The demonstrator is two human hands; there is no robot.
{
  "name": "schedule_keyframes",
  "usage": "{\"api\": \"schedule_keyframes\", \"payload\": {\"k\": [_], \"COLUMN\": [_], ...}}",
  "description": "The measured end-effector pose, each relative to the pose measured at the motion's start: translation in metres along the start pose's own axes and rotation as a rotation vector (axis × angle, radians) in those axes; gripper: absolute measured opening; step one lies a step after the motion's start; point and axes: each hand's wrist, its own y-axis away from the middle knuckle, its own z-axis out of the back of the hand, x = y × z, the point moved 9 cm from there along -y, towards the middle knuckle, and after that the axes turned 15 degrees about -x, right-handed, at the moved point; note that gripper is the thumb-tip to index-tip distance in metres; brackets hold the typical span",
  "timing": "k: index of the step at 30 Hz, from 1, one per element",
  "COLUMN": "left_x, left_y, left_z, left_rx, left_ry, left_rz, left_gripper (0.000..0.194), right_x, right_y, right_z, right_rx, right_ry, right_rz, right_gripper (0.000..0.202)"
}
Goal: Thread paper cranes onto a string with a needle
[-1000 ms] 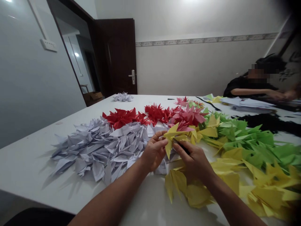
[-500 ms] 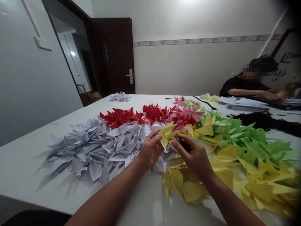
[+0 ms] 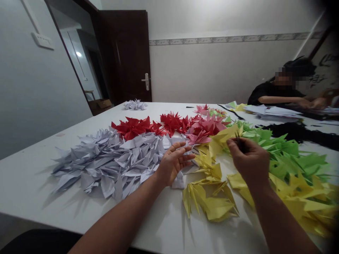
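The person at the white table (image 3: pixel 161 222) is working with both hands over the paper heaps. The left hand (image 3: pixel 176 164) is hovering with its palm turned up and fingers spread, grasping nothing I can see, just beside the pale folded papers (image 3: pixel 106 167). The right hand (image 3: pixel 250 158) is pinching a dark pointed tool (image 3: pixel 237 133), its 2 or more fine tips pointing up. A yellow folded piece (image 3: pixel 224 137) is showing just beyond the right fingertips; whether they are gripping it too, I cannot tell. More yellow pieces (image 3: pixel 215 208) are lying on the table between and below the 2 hands.

To my eye, the person is pausing between pieces, with the yellow paper getting the attention. The next move would be calling for the left hand to be steadying 1 yellow piece while the right is keeping those sharp tips clear of the folds.

Red shapes (image 3: pixel 132 127) and pink shapes (image 3: pixel 208 127) are sitting behind, green ones (image 3: pixel 280 148) are spreading to the right, and a co-worker (image 3: pixel 268 94) is bending over the far end.
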Motion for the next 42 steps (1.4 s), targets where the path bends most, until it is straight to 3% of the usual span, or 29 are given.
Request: {"api": "schedule_keyframes", "payload": {"k": [4,10,15,20,28,36,42], "left_x": [0.000,0.002,0.004,0.006,0.008,0.013,0.009], "left_y": [-0.001,-0.001,-0.001,0.001,-0.001,-0.002,-0.003], "left_z": [0.000,0.002,0.000,-0.003,-0.001,-0.001,0.002], "left_rx": [0.001,0.000,0.026,0.043,0.050,0.054,0.000], "left_ry": [-0.010,-0.016,-0.025,-0.049,-0.080,-0.090,-0.080], "left_rz": [0.011,0.019,0.025,0.029,0.025,0.026,0.014], "left_gripper": [0.029,0.028,0.029,0.029,0.029,0.030,0.028], "right_x": [-0.017,-0.034,-0.021,-0.029,-0.029,-0.023,-0.002], "right_y": [-0.015,-0.011,0.008,0.025,0.018,0.021,0.002], "right_z": [0.001,-0.012,-0.029,-0.051,-0.047,-0.059,-0.015], "right_rx": [0.066,0.279,0.326,0.466,0.373,0.369,0.033], "right_ry": [0.198,0.670,0.676,0.751,0.728,0.663,0.326], "right_rz": [0.013,0.092,0.168,0.183,0.182,0.243,0.256], "right_gripper": [0.034,0.029,0.043,0.032,0.035,0.027,0.037]}}
